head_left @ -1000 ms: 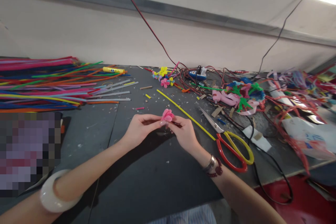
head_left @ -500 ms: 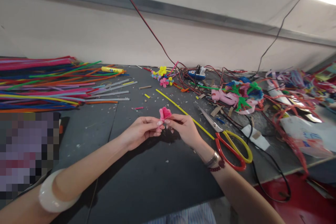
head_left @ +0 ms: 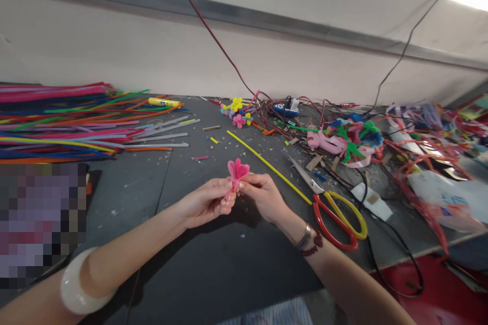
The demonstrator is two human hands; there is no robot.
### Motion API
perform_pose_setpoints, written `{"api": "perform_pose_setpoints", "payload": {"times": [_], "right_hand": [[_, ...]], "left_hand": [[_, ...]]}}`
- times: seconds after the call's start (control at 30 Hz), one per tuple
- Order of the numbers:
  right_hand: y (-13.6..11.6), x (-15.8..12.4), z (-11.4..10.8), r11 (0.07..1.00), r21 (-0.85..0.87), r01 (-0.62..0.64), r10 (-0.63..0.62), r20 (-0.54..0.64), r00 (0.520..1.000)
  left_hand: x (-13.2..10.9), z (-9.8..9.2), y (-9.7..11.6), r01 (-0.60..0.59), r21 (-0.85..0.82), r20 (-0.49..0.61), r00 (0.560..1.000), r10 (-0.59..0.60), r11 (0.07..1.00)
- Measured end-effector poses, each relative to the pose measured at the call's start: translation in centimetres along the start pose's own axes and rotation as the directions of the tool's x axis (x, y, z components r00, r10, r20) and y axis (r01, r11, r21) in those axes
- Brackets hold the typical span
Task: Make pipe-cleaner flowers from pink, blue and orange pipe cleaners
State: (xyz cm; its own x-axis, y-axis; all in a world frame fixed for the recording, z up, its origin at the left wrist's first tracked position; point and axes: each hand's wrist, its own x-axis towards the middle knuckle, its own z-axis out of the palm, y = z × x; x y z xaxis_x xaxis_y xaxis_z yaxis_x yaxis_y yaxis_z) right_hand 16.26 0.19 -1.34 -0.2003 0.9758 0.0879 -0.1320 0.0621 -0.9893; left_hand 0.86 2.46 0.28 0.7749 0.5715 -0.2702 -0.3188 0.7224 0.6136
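Between my hands, above the dark table, is a small pink pipe-cleaner flower with its petals pointing up. My left hand pinches its base between thumb and fingers. From the other side, my right hand grips the same base with thumb and forefinger. The fingertips partly hide the flower's lower end. Just beyond my hands lies a straight yellow pipe cleaner. Scissors with one red and one yellow handle loop rest open to the right of my right hand.
Bundles of coloured pipe cleaners lie at the left, near a yellow tube. Small finished flowers sit at the back. Tangled cables, a pink figure and a white plastic bag crowd the right.
The pink flower has turned so its petals fan upright and show more clearly. Both hands have shifted slightly down, their fingers regripping at the base.
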Motion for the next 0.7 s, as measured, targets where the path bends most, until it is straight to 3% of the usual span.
{"api": "perform_pose_setpoints", "payload": {"times": [0.27, 0.37, 0.53, 0.7], "right_hand": [[-0.12, -0.26, 0.28, 0.996, 0.079, -0.041, 0.043, -0.014, 0.999], [-0.37, -0.03, 0.12, 0.993, 0.117, -0.035, 0.043, -0.068, 0.997], [-0.50, 0.26, 0.02, 0.997, 0.080, -0.001, 0.015, -0.170, 0.985], [-0.49, 0.31, -0.04, 0.996, 0.076, -0.044, 0.056, -0.162, 0.985]], "left_hand": [[0.38, -0.32, -0.14, -0.027, 0.097, -0.061, 0.998, 0.033, 0.995], [0.70, -0.50, -0.03, -0.092, 0.232, -0.144, 0.981, 0.128, 0.968], [0.90, -0.56, 0.19, -0.250, 0.424, -0.234, 0.898, 0.372, 0.871], [0.87, -0.48, 0.09, -0.241, 0.532, -0.193, 0.899, 0.394, 0.811]]}}
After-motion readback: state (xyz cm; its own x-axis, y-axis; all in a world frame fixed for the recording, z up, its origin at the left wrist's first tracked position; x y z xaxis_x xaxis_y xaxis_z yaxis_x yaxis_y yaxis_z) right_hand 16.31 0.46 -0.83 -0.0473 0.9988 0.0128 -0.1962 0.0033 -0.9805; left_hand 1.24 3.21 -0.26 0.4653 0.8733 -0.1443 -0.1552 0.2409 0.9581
